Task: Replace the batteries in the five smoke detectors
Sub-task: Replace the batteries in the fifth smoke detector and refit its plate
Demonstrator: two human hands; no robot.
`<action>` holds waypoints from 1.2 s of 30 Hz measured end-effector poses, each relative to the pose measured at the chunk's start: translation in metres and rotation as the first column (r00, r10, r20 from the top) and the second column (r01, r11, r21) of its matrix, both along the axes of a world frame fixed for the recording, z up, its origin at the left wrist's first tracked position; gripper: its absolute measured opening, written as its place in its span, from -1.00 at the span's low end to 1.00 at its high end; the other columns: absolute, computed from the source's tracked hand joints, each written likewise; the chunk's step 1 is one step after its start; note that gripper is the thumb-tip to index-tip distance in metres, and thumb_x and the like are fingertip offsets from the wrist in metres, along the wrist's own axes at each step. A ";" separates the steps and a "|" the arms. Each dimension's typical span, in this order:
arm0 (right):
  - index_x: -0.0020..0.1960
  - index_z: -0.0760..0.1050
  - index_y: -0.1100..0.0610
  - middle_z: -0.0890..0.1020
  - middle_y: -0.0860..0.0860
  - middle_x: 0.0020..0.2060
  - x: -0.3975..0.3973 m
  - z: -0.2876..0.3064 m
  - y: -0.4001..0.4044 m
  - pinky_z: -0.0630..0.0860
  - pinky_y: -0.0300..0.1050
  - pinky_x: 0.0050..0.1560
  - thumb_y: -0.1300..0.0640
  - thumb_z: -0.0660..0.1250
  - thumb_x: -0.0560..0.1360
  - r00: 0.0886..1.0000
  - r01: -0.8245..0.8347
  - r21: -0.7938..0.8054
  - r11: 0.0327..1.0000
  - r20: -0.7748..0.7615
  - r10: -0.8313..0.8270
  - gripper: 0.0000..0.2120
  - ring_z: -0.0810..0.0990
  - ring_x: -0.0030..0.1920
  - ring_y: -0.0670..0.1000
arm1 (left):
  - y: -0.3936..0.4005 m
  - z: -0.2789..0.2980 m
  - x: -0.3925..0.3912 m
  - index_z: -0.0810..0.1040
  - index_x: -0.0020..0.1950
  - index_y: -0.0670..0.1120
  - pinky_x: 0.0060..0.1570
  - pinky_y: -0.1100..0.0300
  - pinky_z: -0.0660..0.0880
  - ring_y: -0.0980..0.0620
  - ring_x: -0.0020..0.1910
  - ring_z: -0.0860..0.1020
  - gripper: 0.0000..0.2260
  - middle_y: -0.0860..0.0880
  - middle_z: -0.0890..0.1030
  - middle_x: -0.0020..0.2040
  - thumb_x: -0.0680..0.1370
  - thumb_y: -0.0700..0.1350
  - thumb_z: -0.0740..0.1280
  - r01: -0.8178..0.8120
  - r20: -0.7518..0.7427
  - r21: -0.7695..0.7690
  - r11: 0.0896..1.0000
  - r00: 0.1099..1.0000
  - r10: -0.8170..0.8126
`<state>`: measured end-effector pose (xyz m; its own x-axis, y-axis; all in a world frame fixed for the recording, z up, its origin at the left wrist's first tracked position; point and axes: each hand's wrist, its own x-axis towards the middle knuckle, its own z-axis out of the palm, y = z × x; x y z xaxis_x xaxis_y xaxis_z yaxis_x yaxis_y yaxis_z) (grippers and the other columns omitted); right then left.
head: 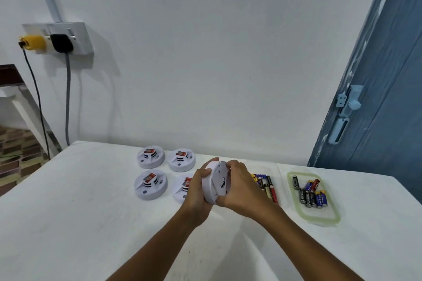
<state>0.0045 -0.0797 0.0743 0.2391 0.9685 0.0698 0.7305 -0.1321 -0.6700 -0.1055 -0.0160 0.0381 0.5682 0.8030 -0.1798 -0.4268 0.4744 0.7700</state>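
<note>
A round white plastic smoke detector (213, 181) is gripped on edge by both hands, left hand (198, 186) and right hand (239, 186); its back cover should be twisted steadily.

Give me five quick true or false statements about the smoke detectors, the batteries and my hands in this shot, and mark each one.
1. Both hands grip one smoke detector above the table. True: the left hand and the right hand hold it tilted on edge.
2. Six detectors lie on the table. False: four lie there, including the back left detector.
3. The green-rimmed tray holds batteries. True.
4. The tray sits left of the detectors. False: it sits to their right.
5. Both wall plugs are black. False: the yellow plug sits beside the black plug.
</note>
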 end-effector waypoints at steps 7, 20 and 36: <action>0.19 0.21 0.10 0.34 0.05 0.07 -0.026 -0.010 -0.007 0.43 -0.17 -0.17 0.08 0.52 0.27 0.996 -0.017 -0.146 0.989 0.089 0.030 -0.36 0.45 0.04 0.05 | -0.015 -0.018 -0.027 0.50 0.28 -0.06 0.00 -0.04 0.55 -0.18 0.09 0.57 -0.52 -0.23 0.61 0.16 0.41 0.08 0.24 0.046 -0.034 -0.065 0.997 0.998 -0.049; 0.19 0.26 0.09 0.33 0.02 0.08 -0.049 -0.040 -0.033 0.50 -0.09 0.03 0.01 0.48 0.28 0.995 -0.010 -0.224 0.975 0.092 0.031 -0.40 0.43 0.07 0.02 | -0.036 -0.063 -0.046 0.55 0.26 -0.09 -0.11 0.15 0.59 -0.04 0.06 0.64 -0.53 -0.15 0.66 0.11 0.52 0.16 0.14 0.113 -0.173 -0.016 0.993 0.978 -0.114; 0.17 0.26 0.11 0.31 0.02 0.04 -0.068 -0.041 -0.017 0.49 -0.11 -0.09 0.01 0.48 0.26 0.956 0.041 -0.178 0.983 0.293 0.013 -0.39 0.37 0.04 0.03 | -0.017 -0.070 -0.051 0.54 0.15 -0.09 -0.04 0.05 0.60 -0.07 -0.06 0.65 -0.59 -0.16 0.67 -0.05 0.48 0.14 0.17 0.139 0.102 -0.127 0.982 0.987 -0.126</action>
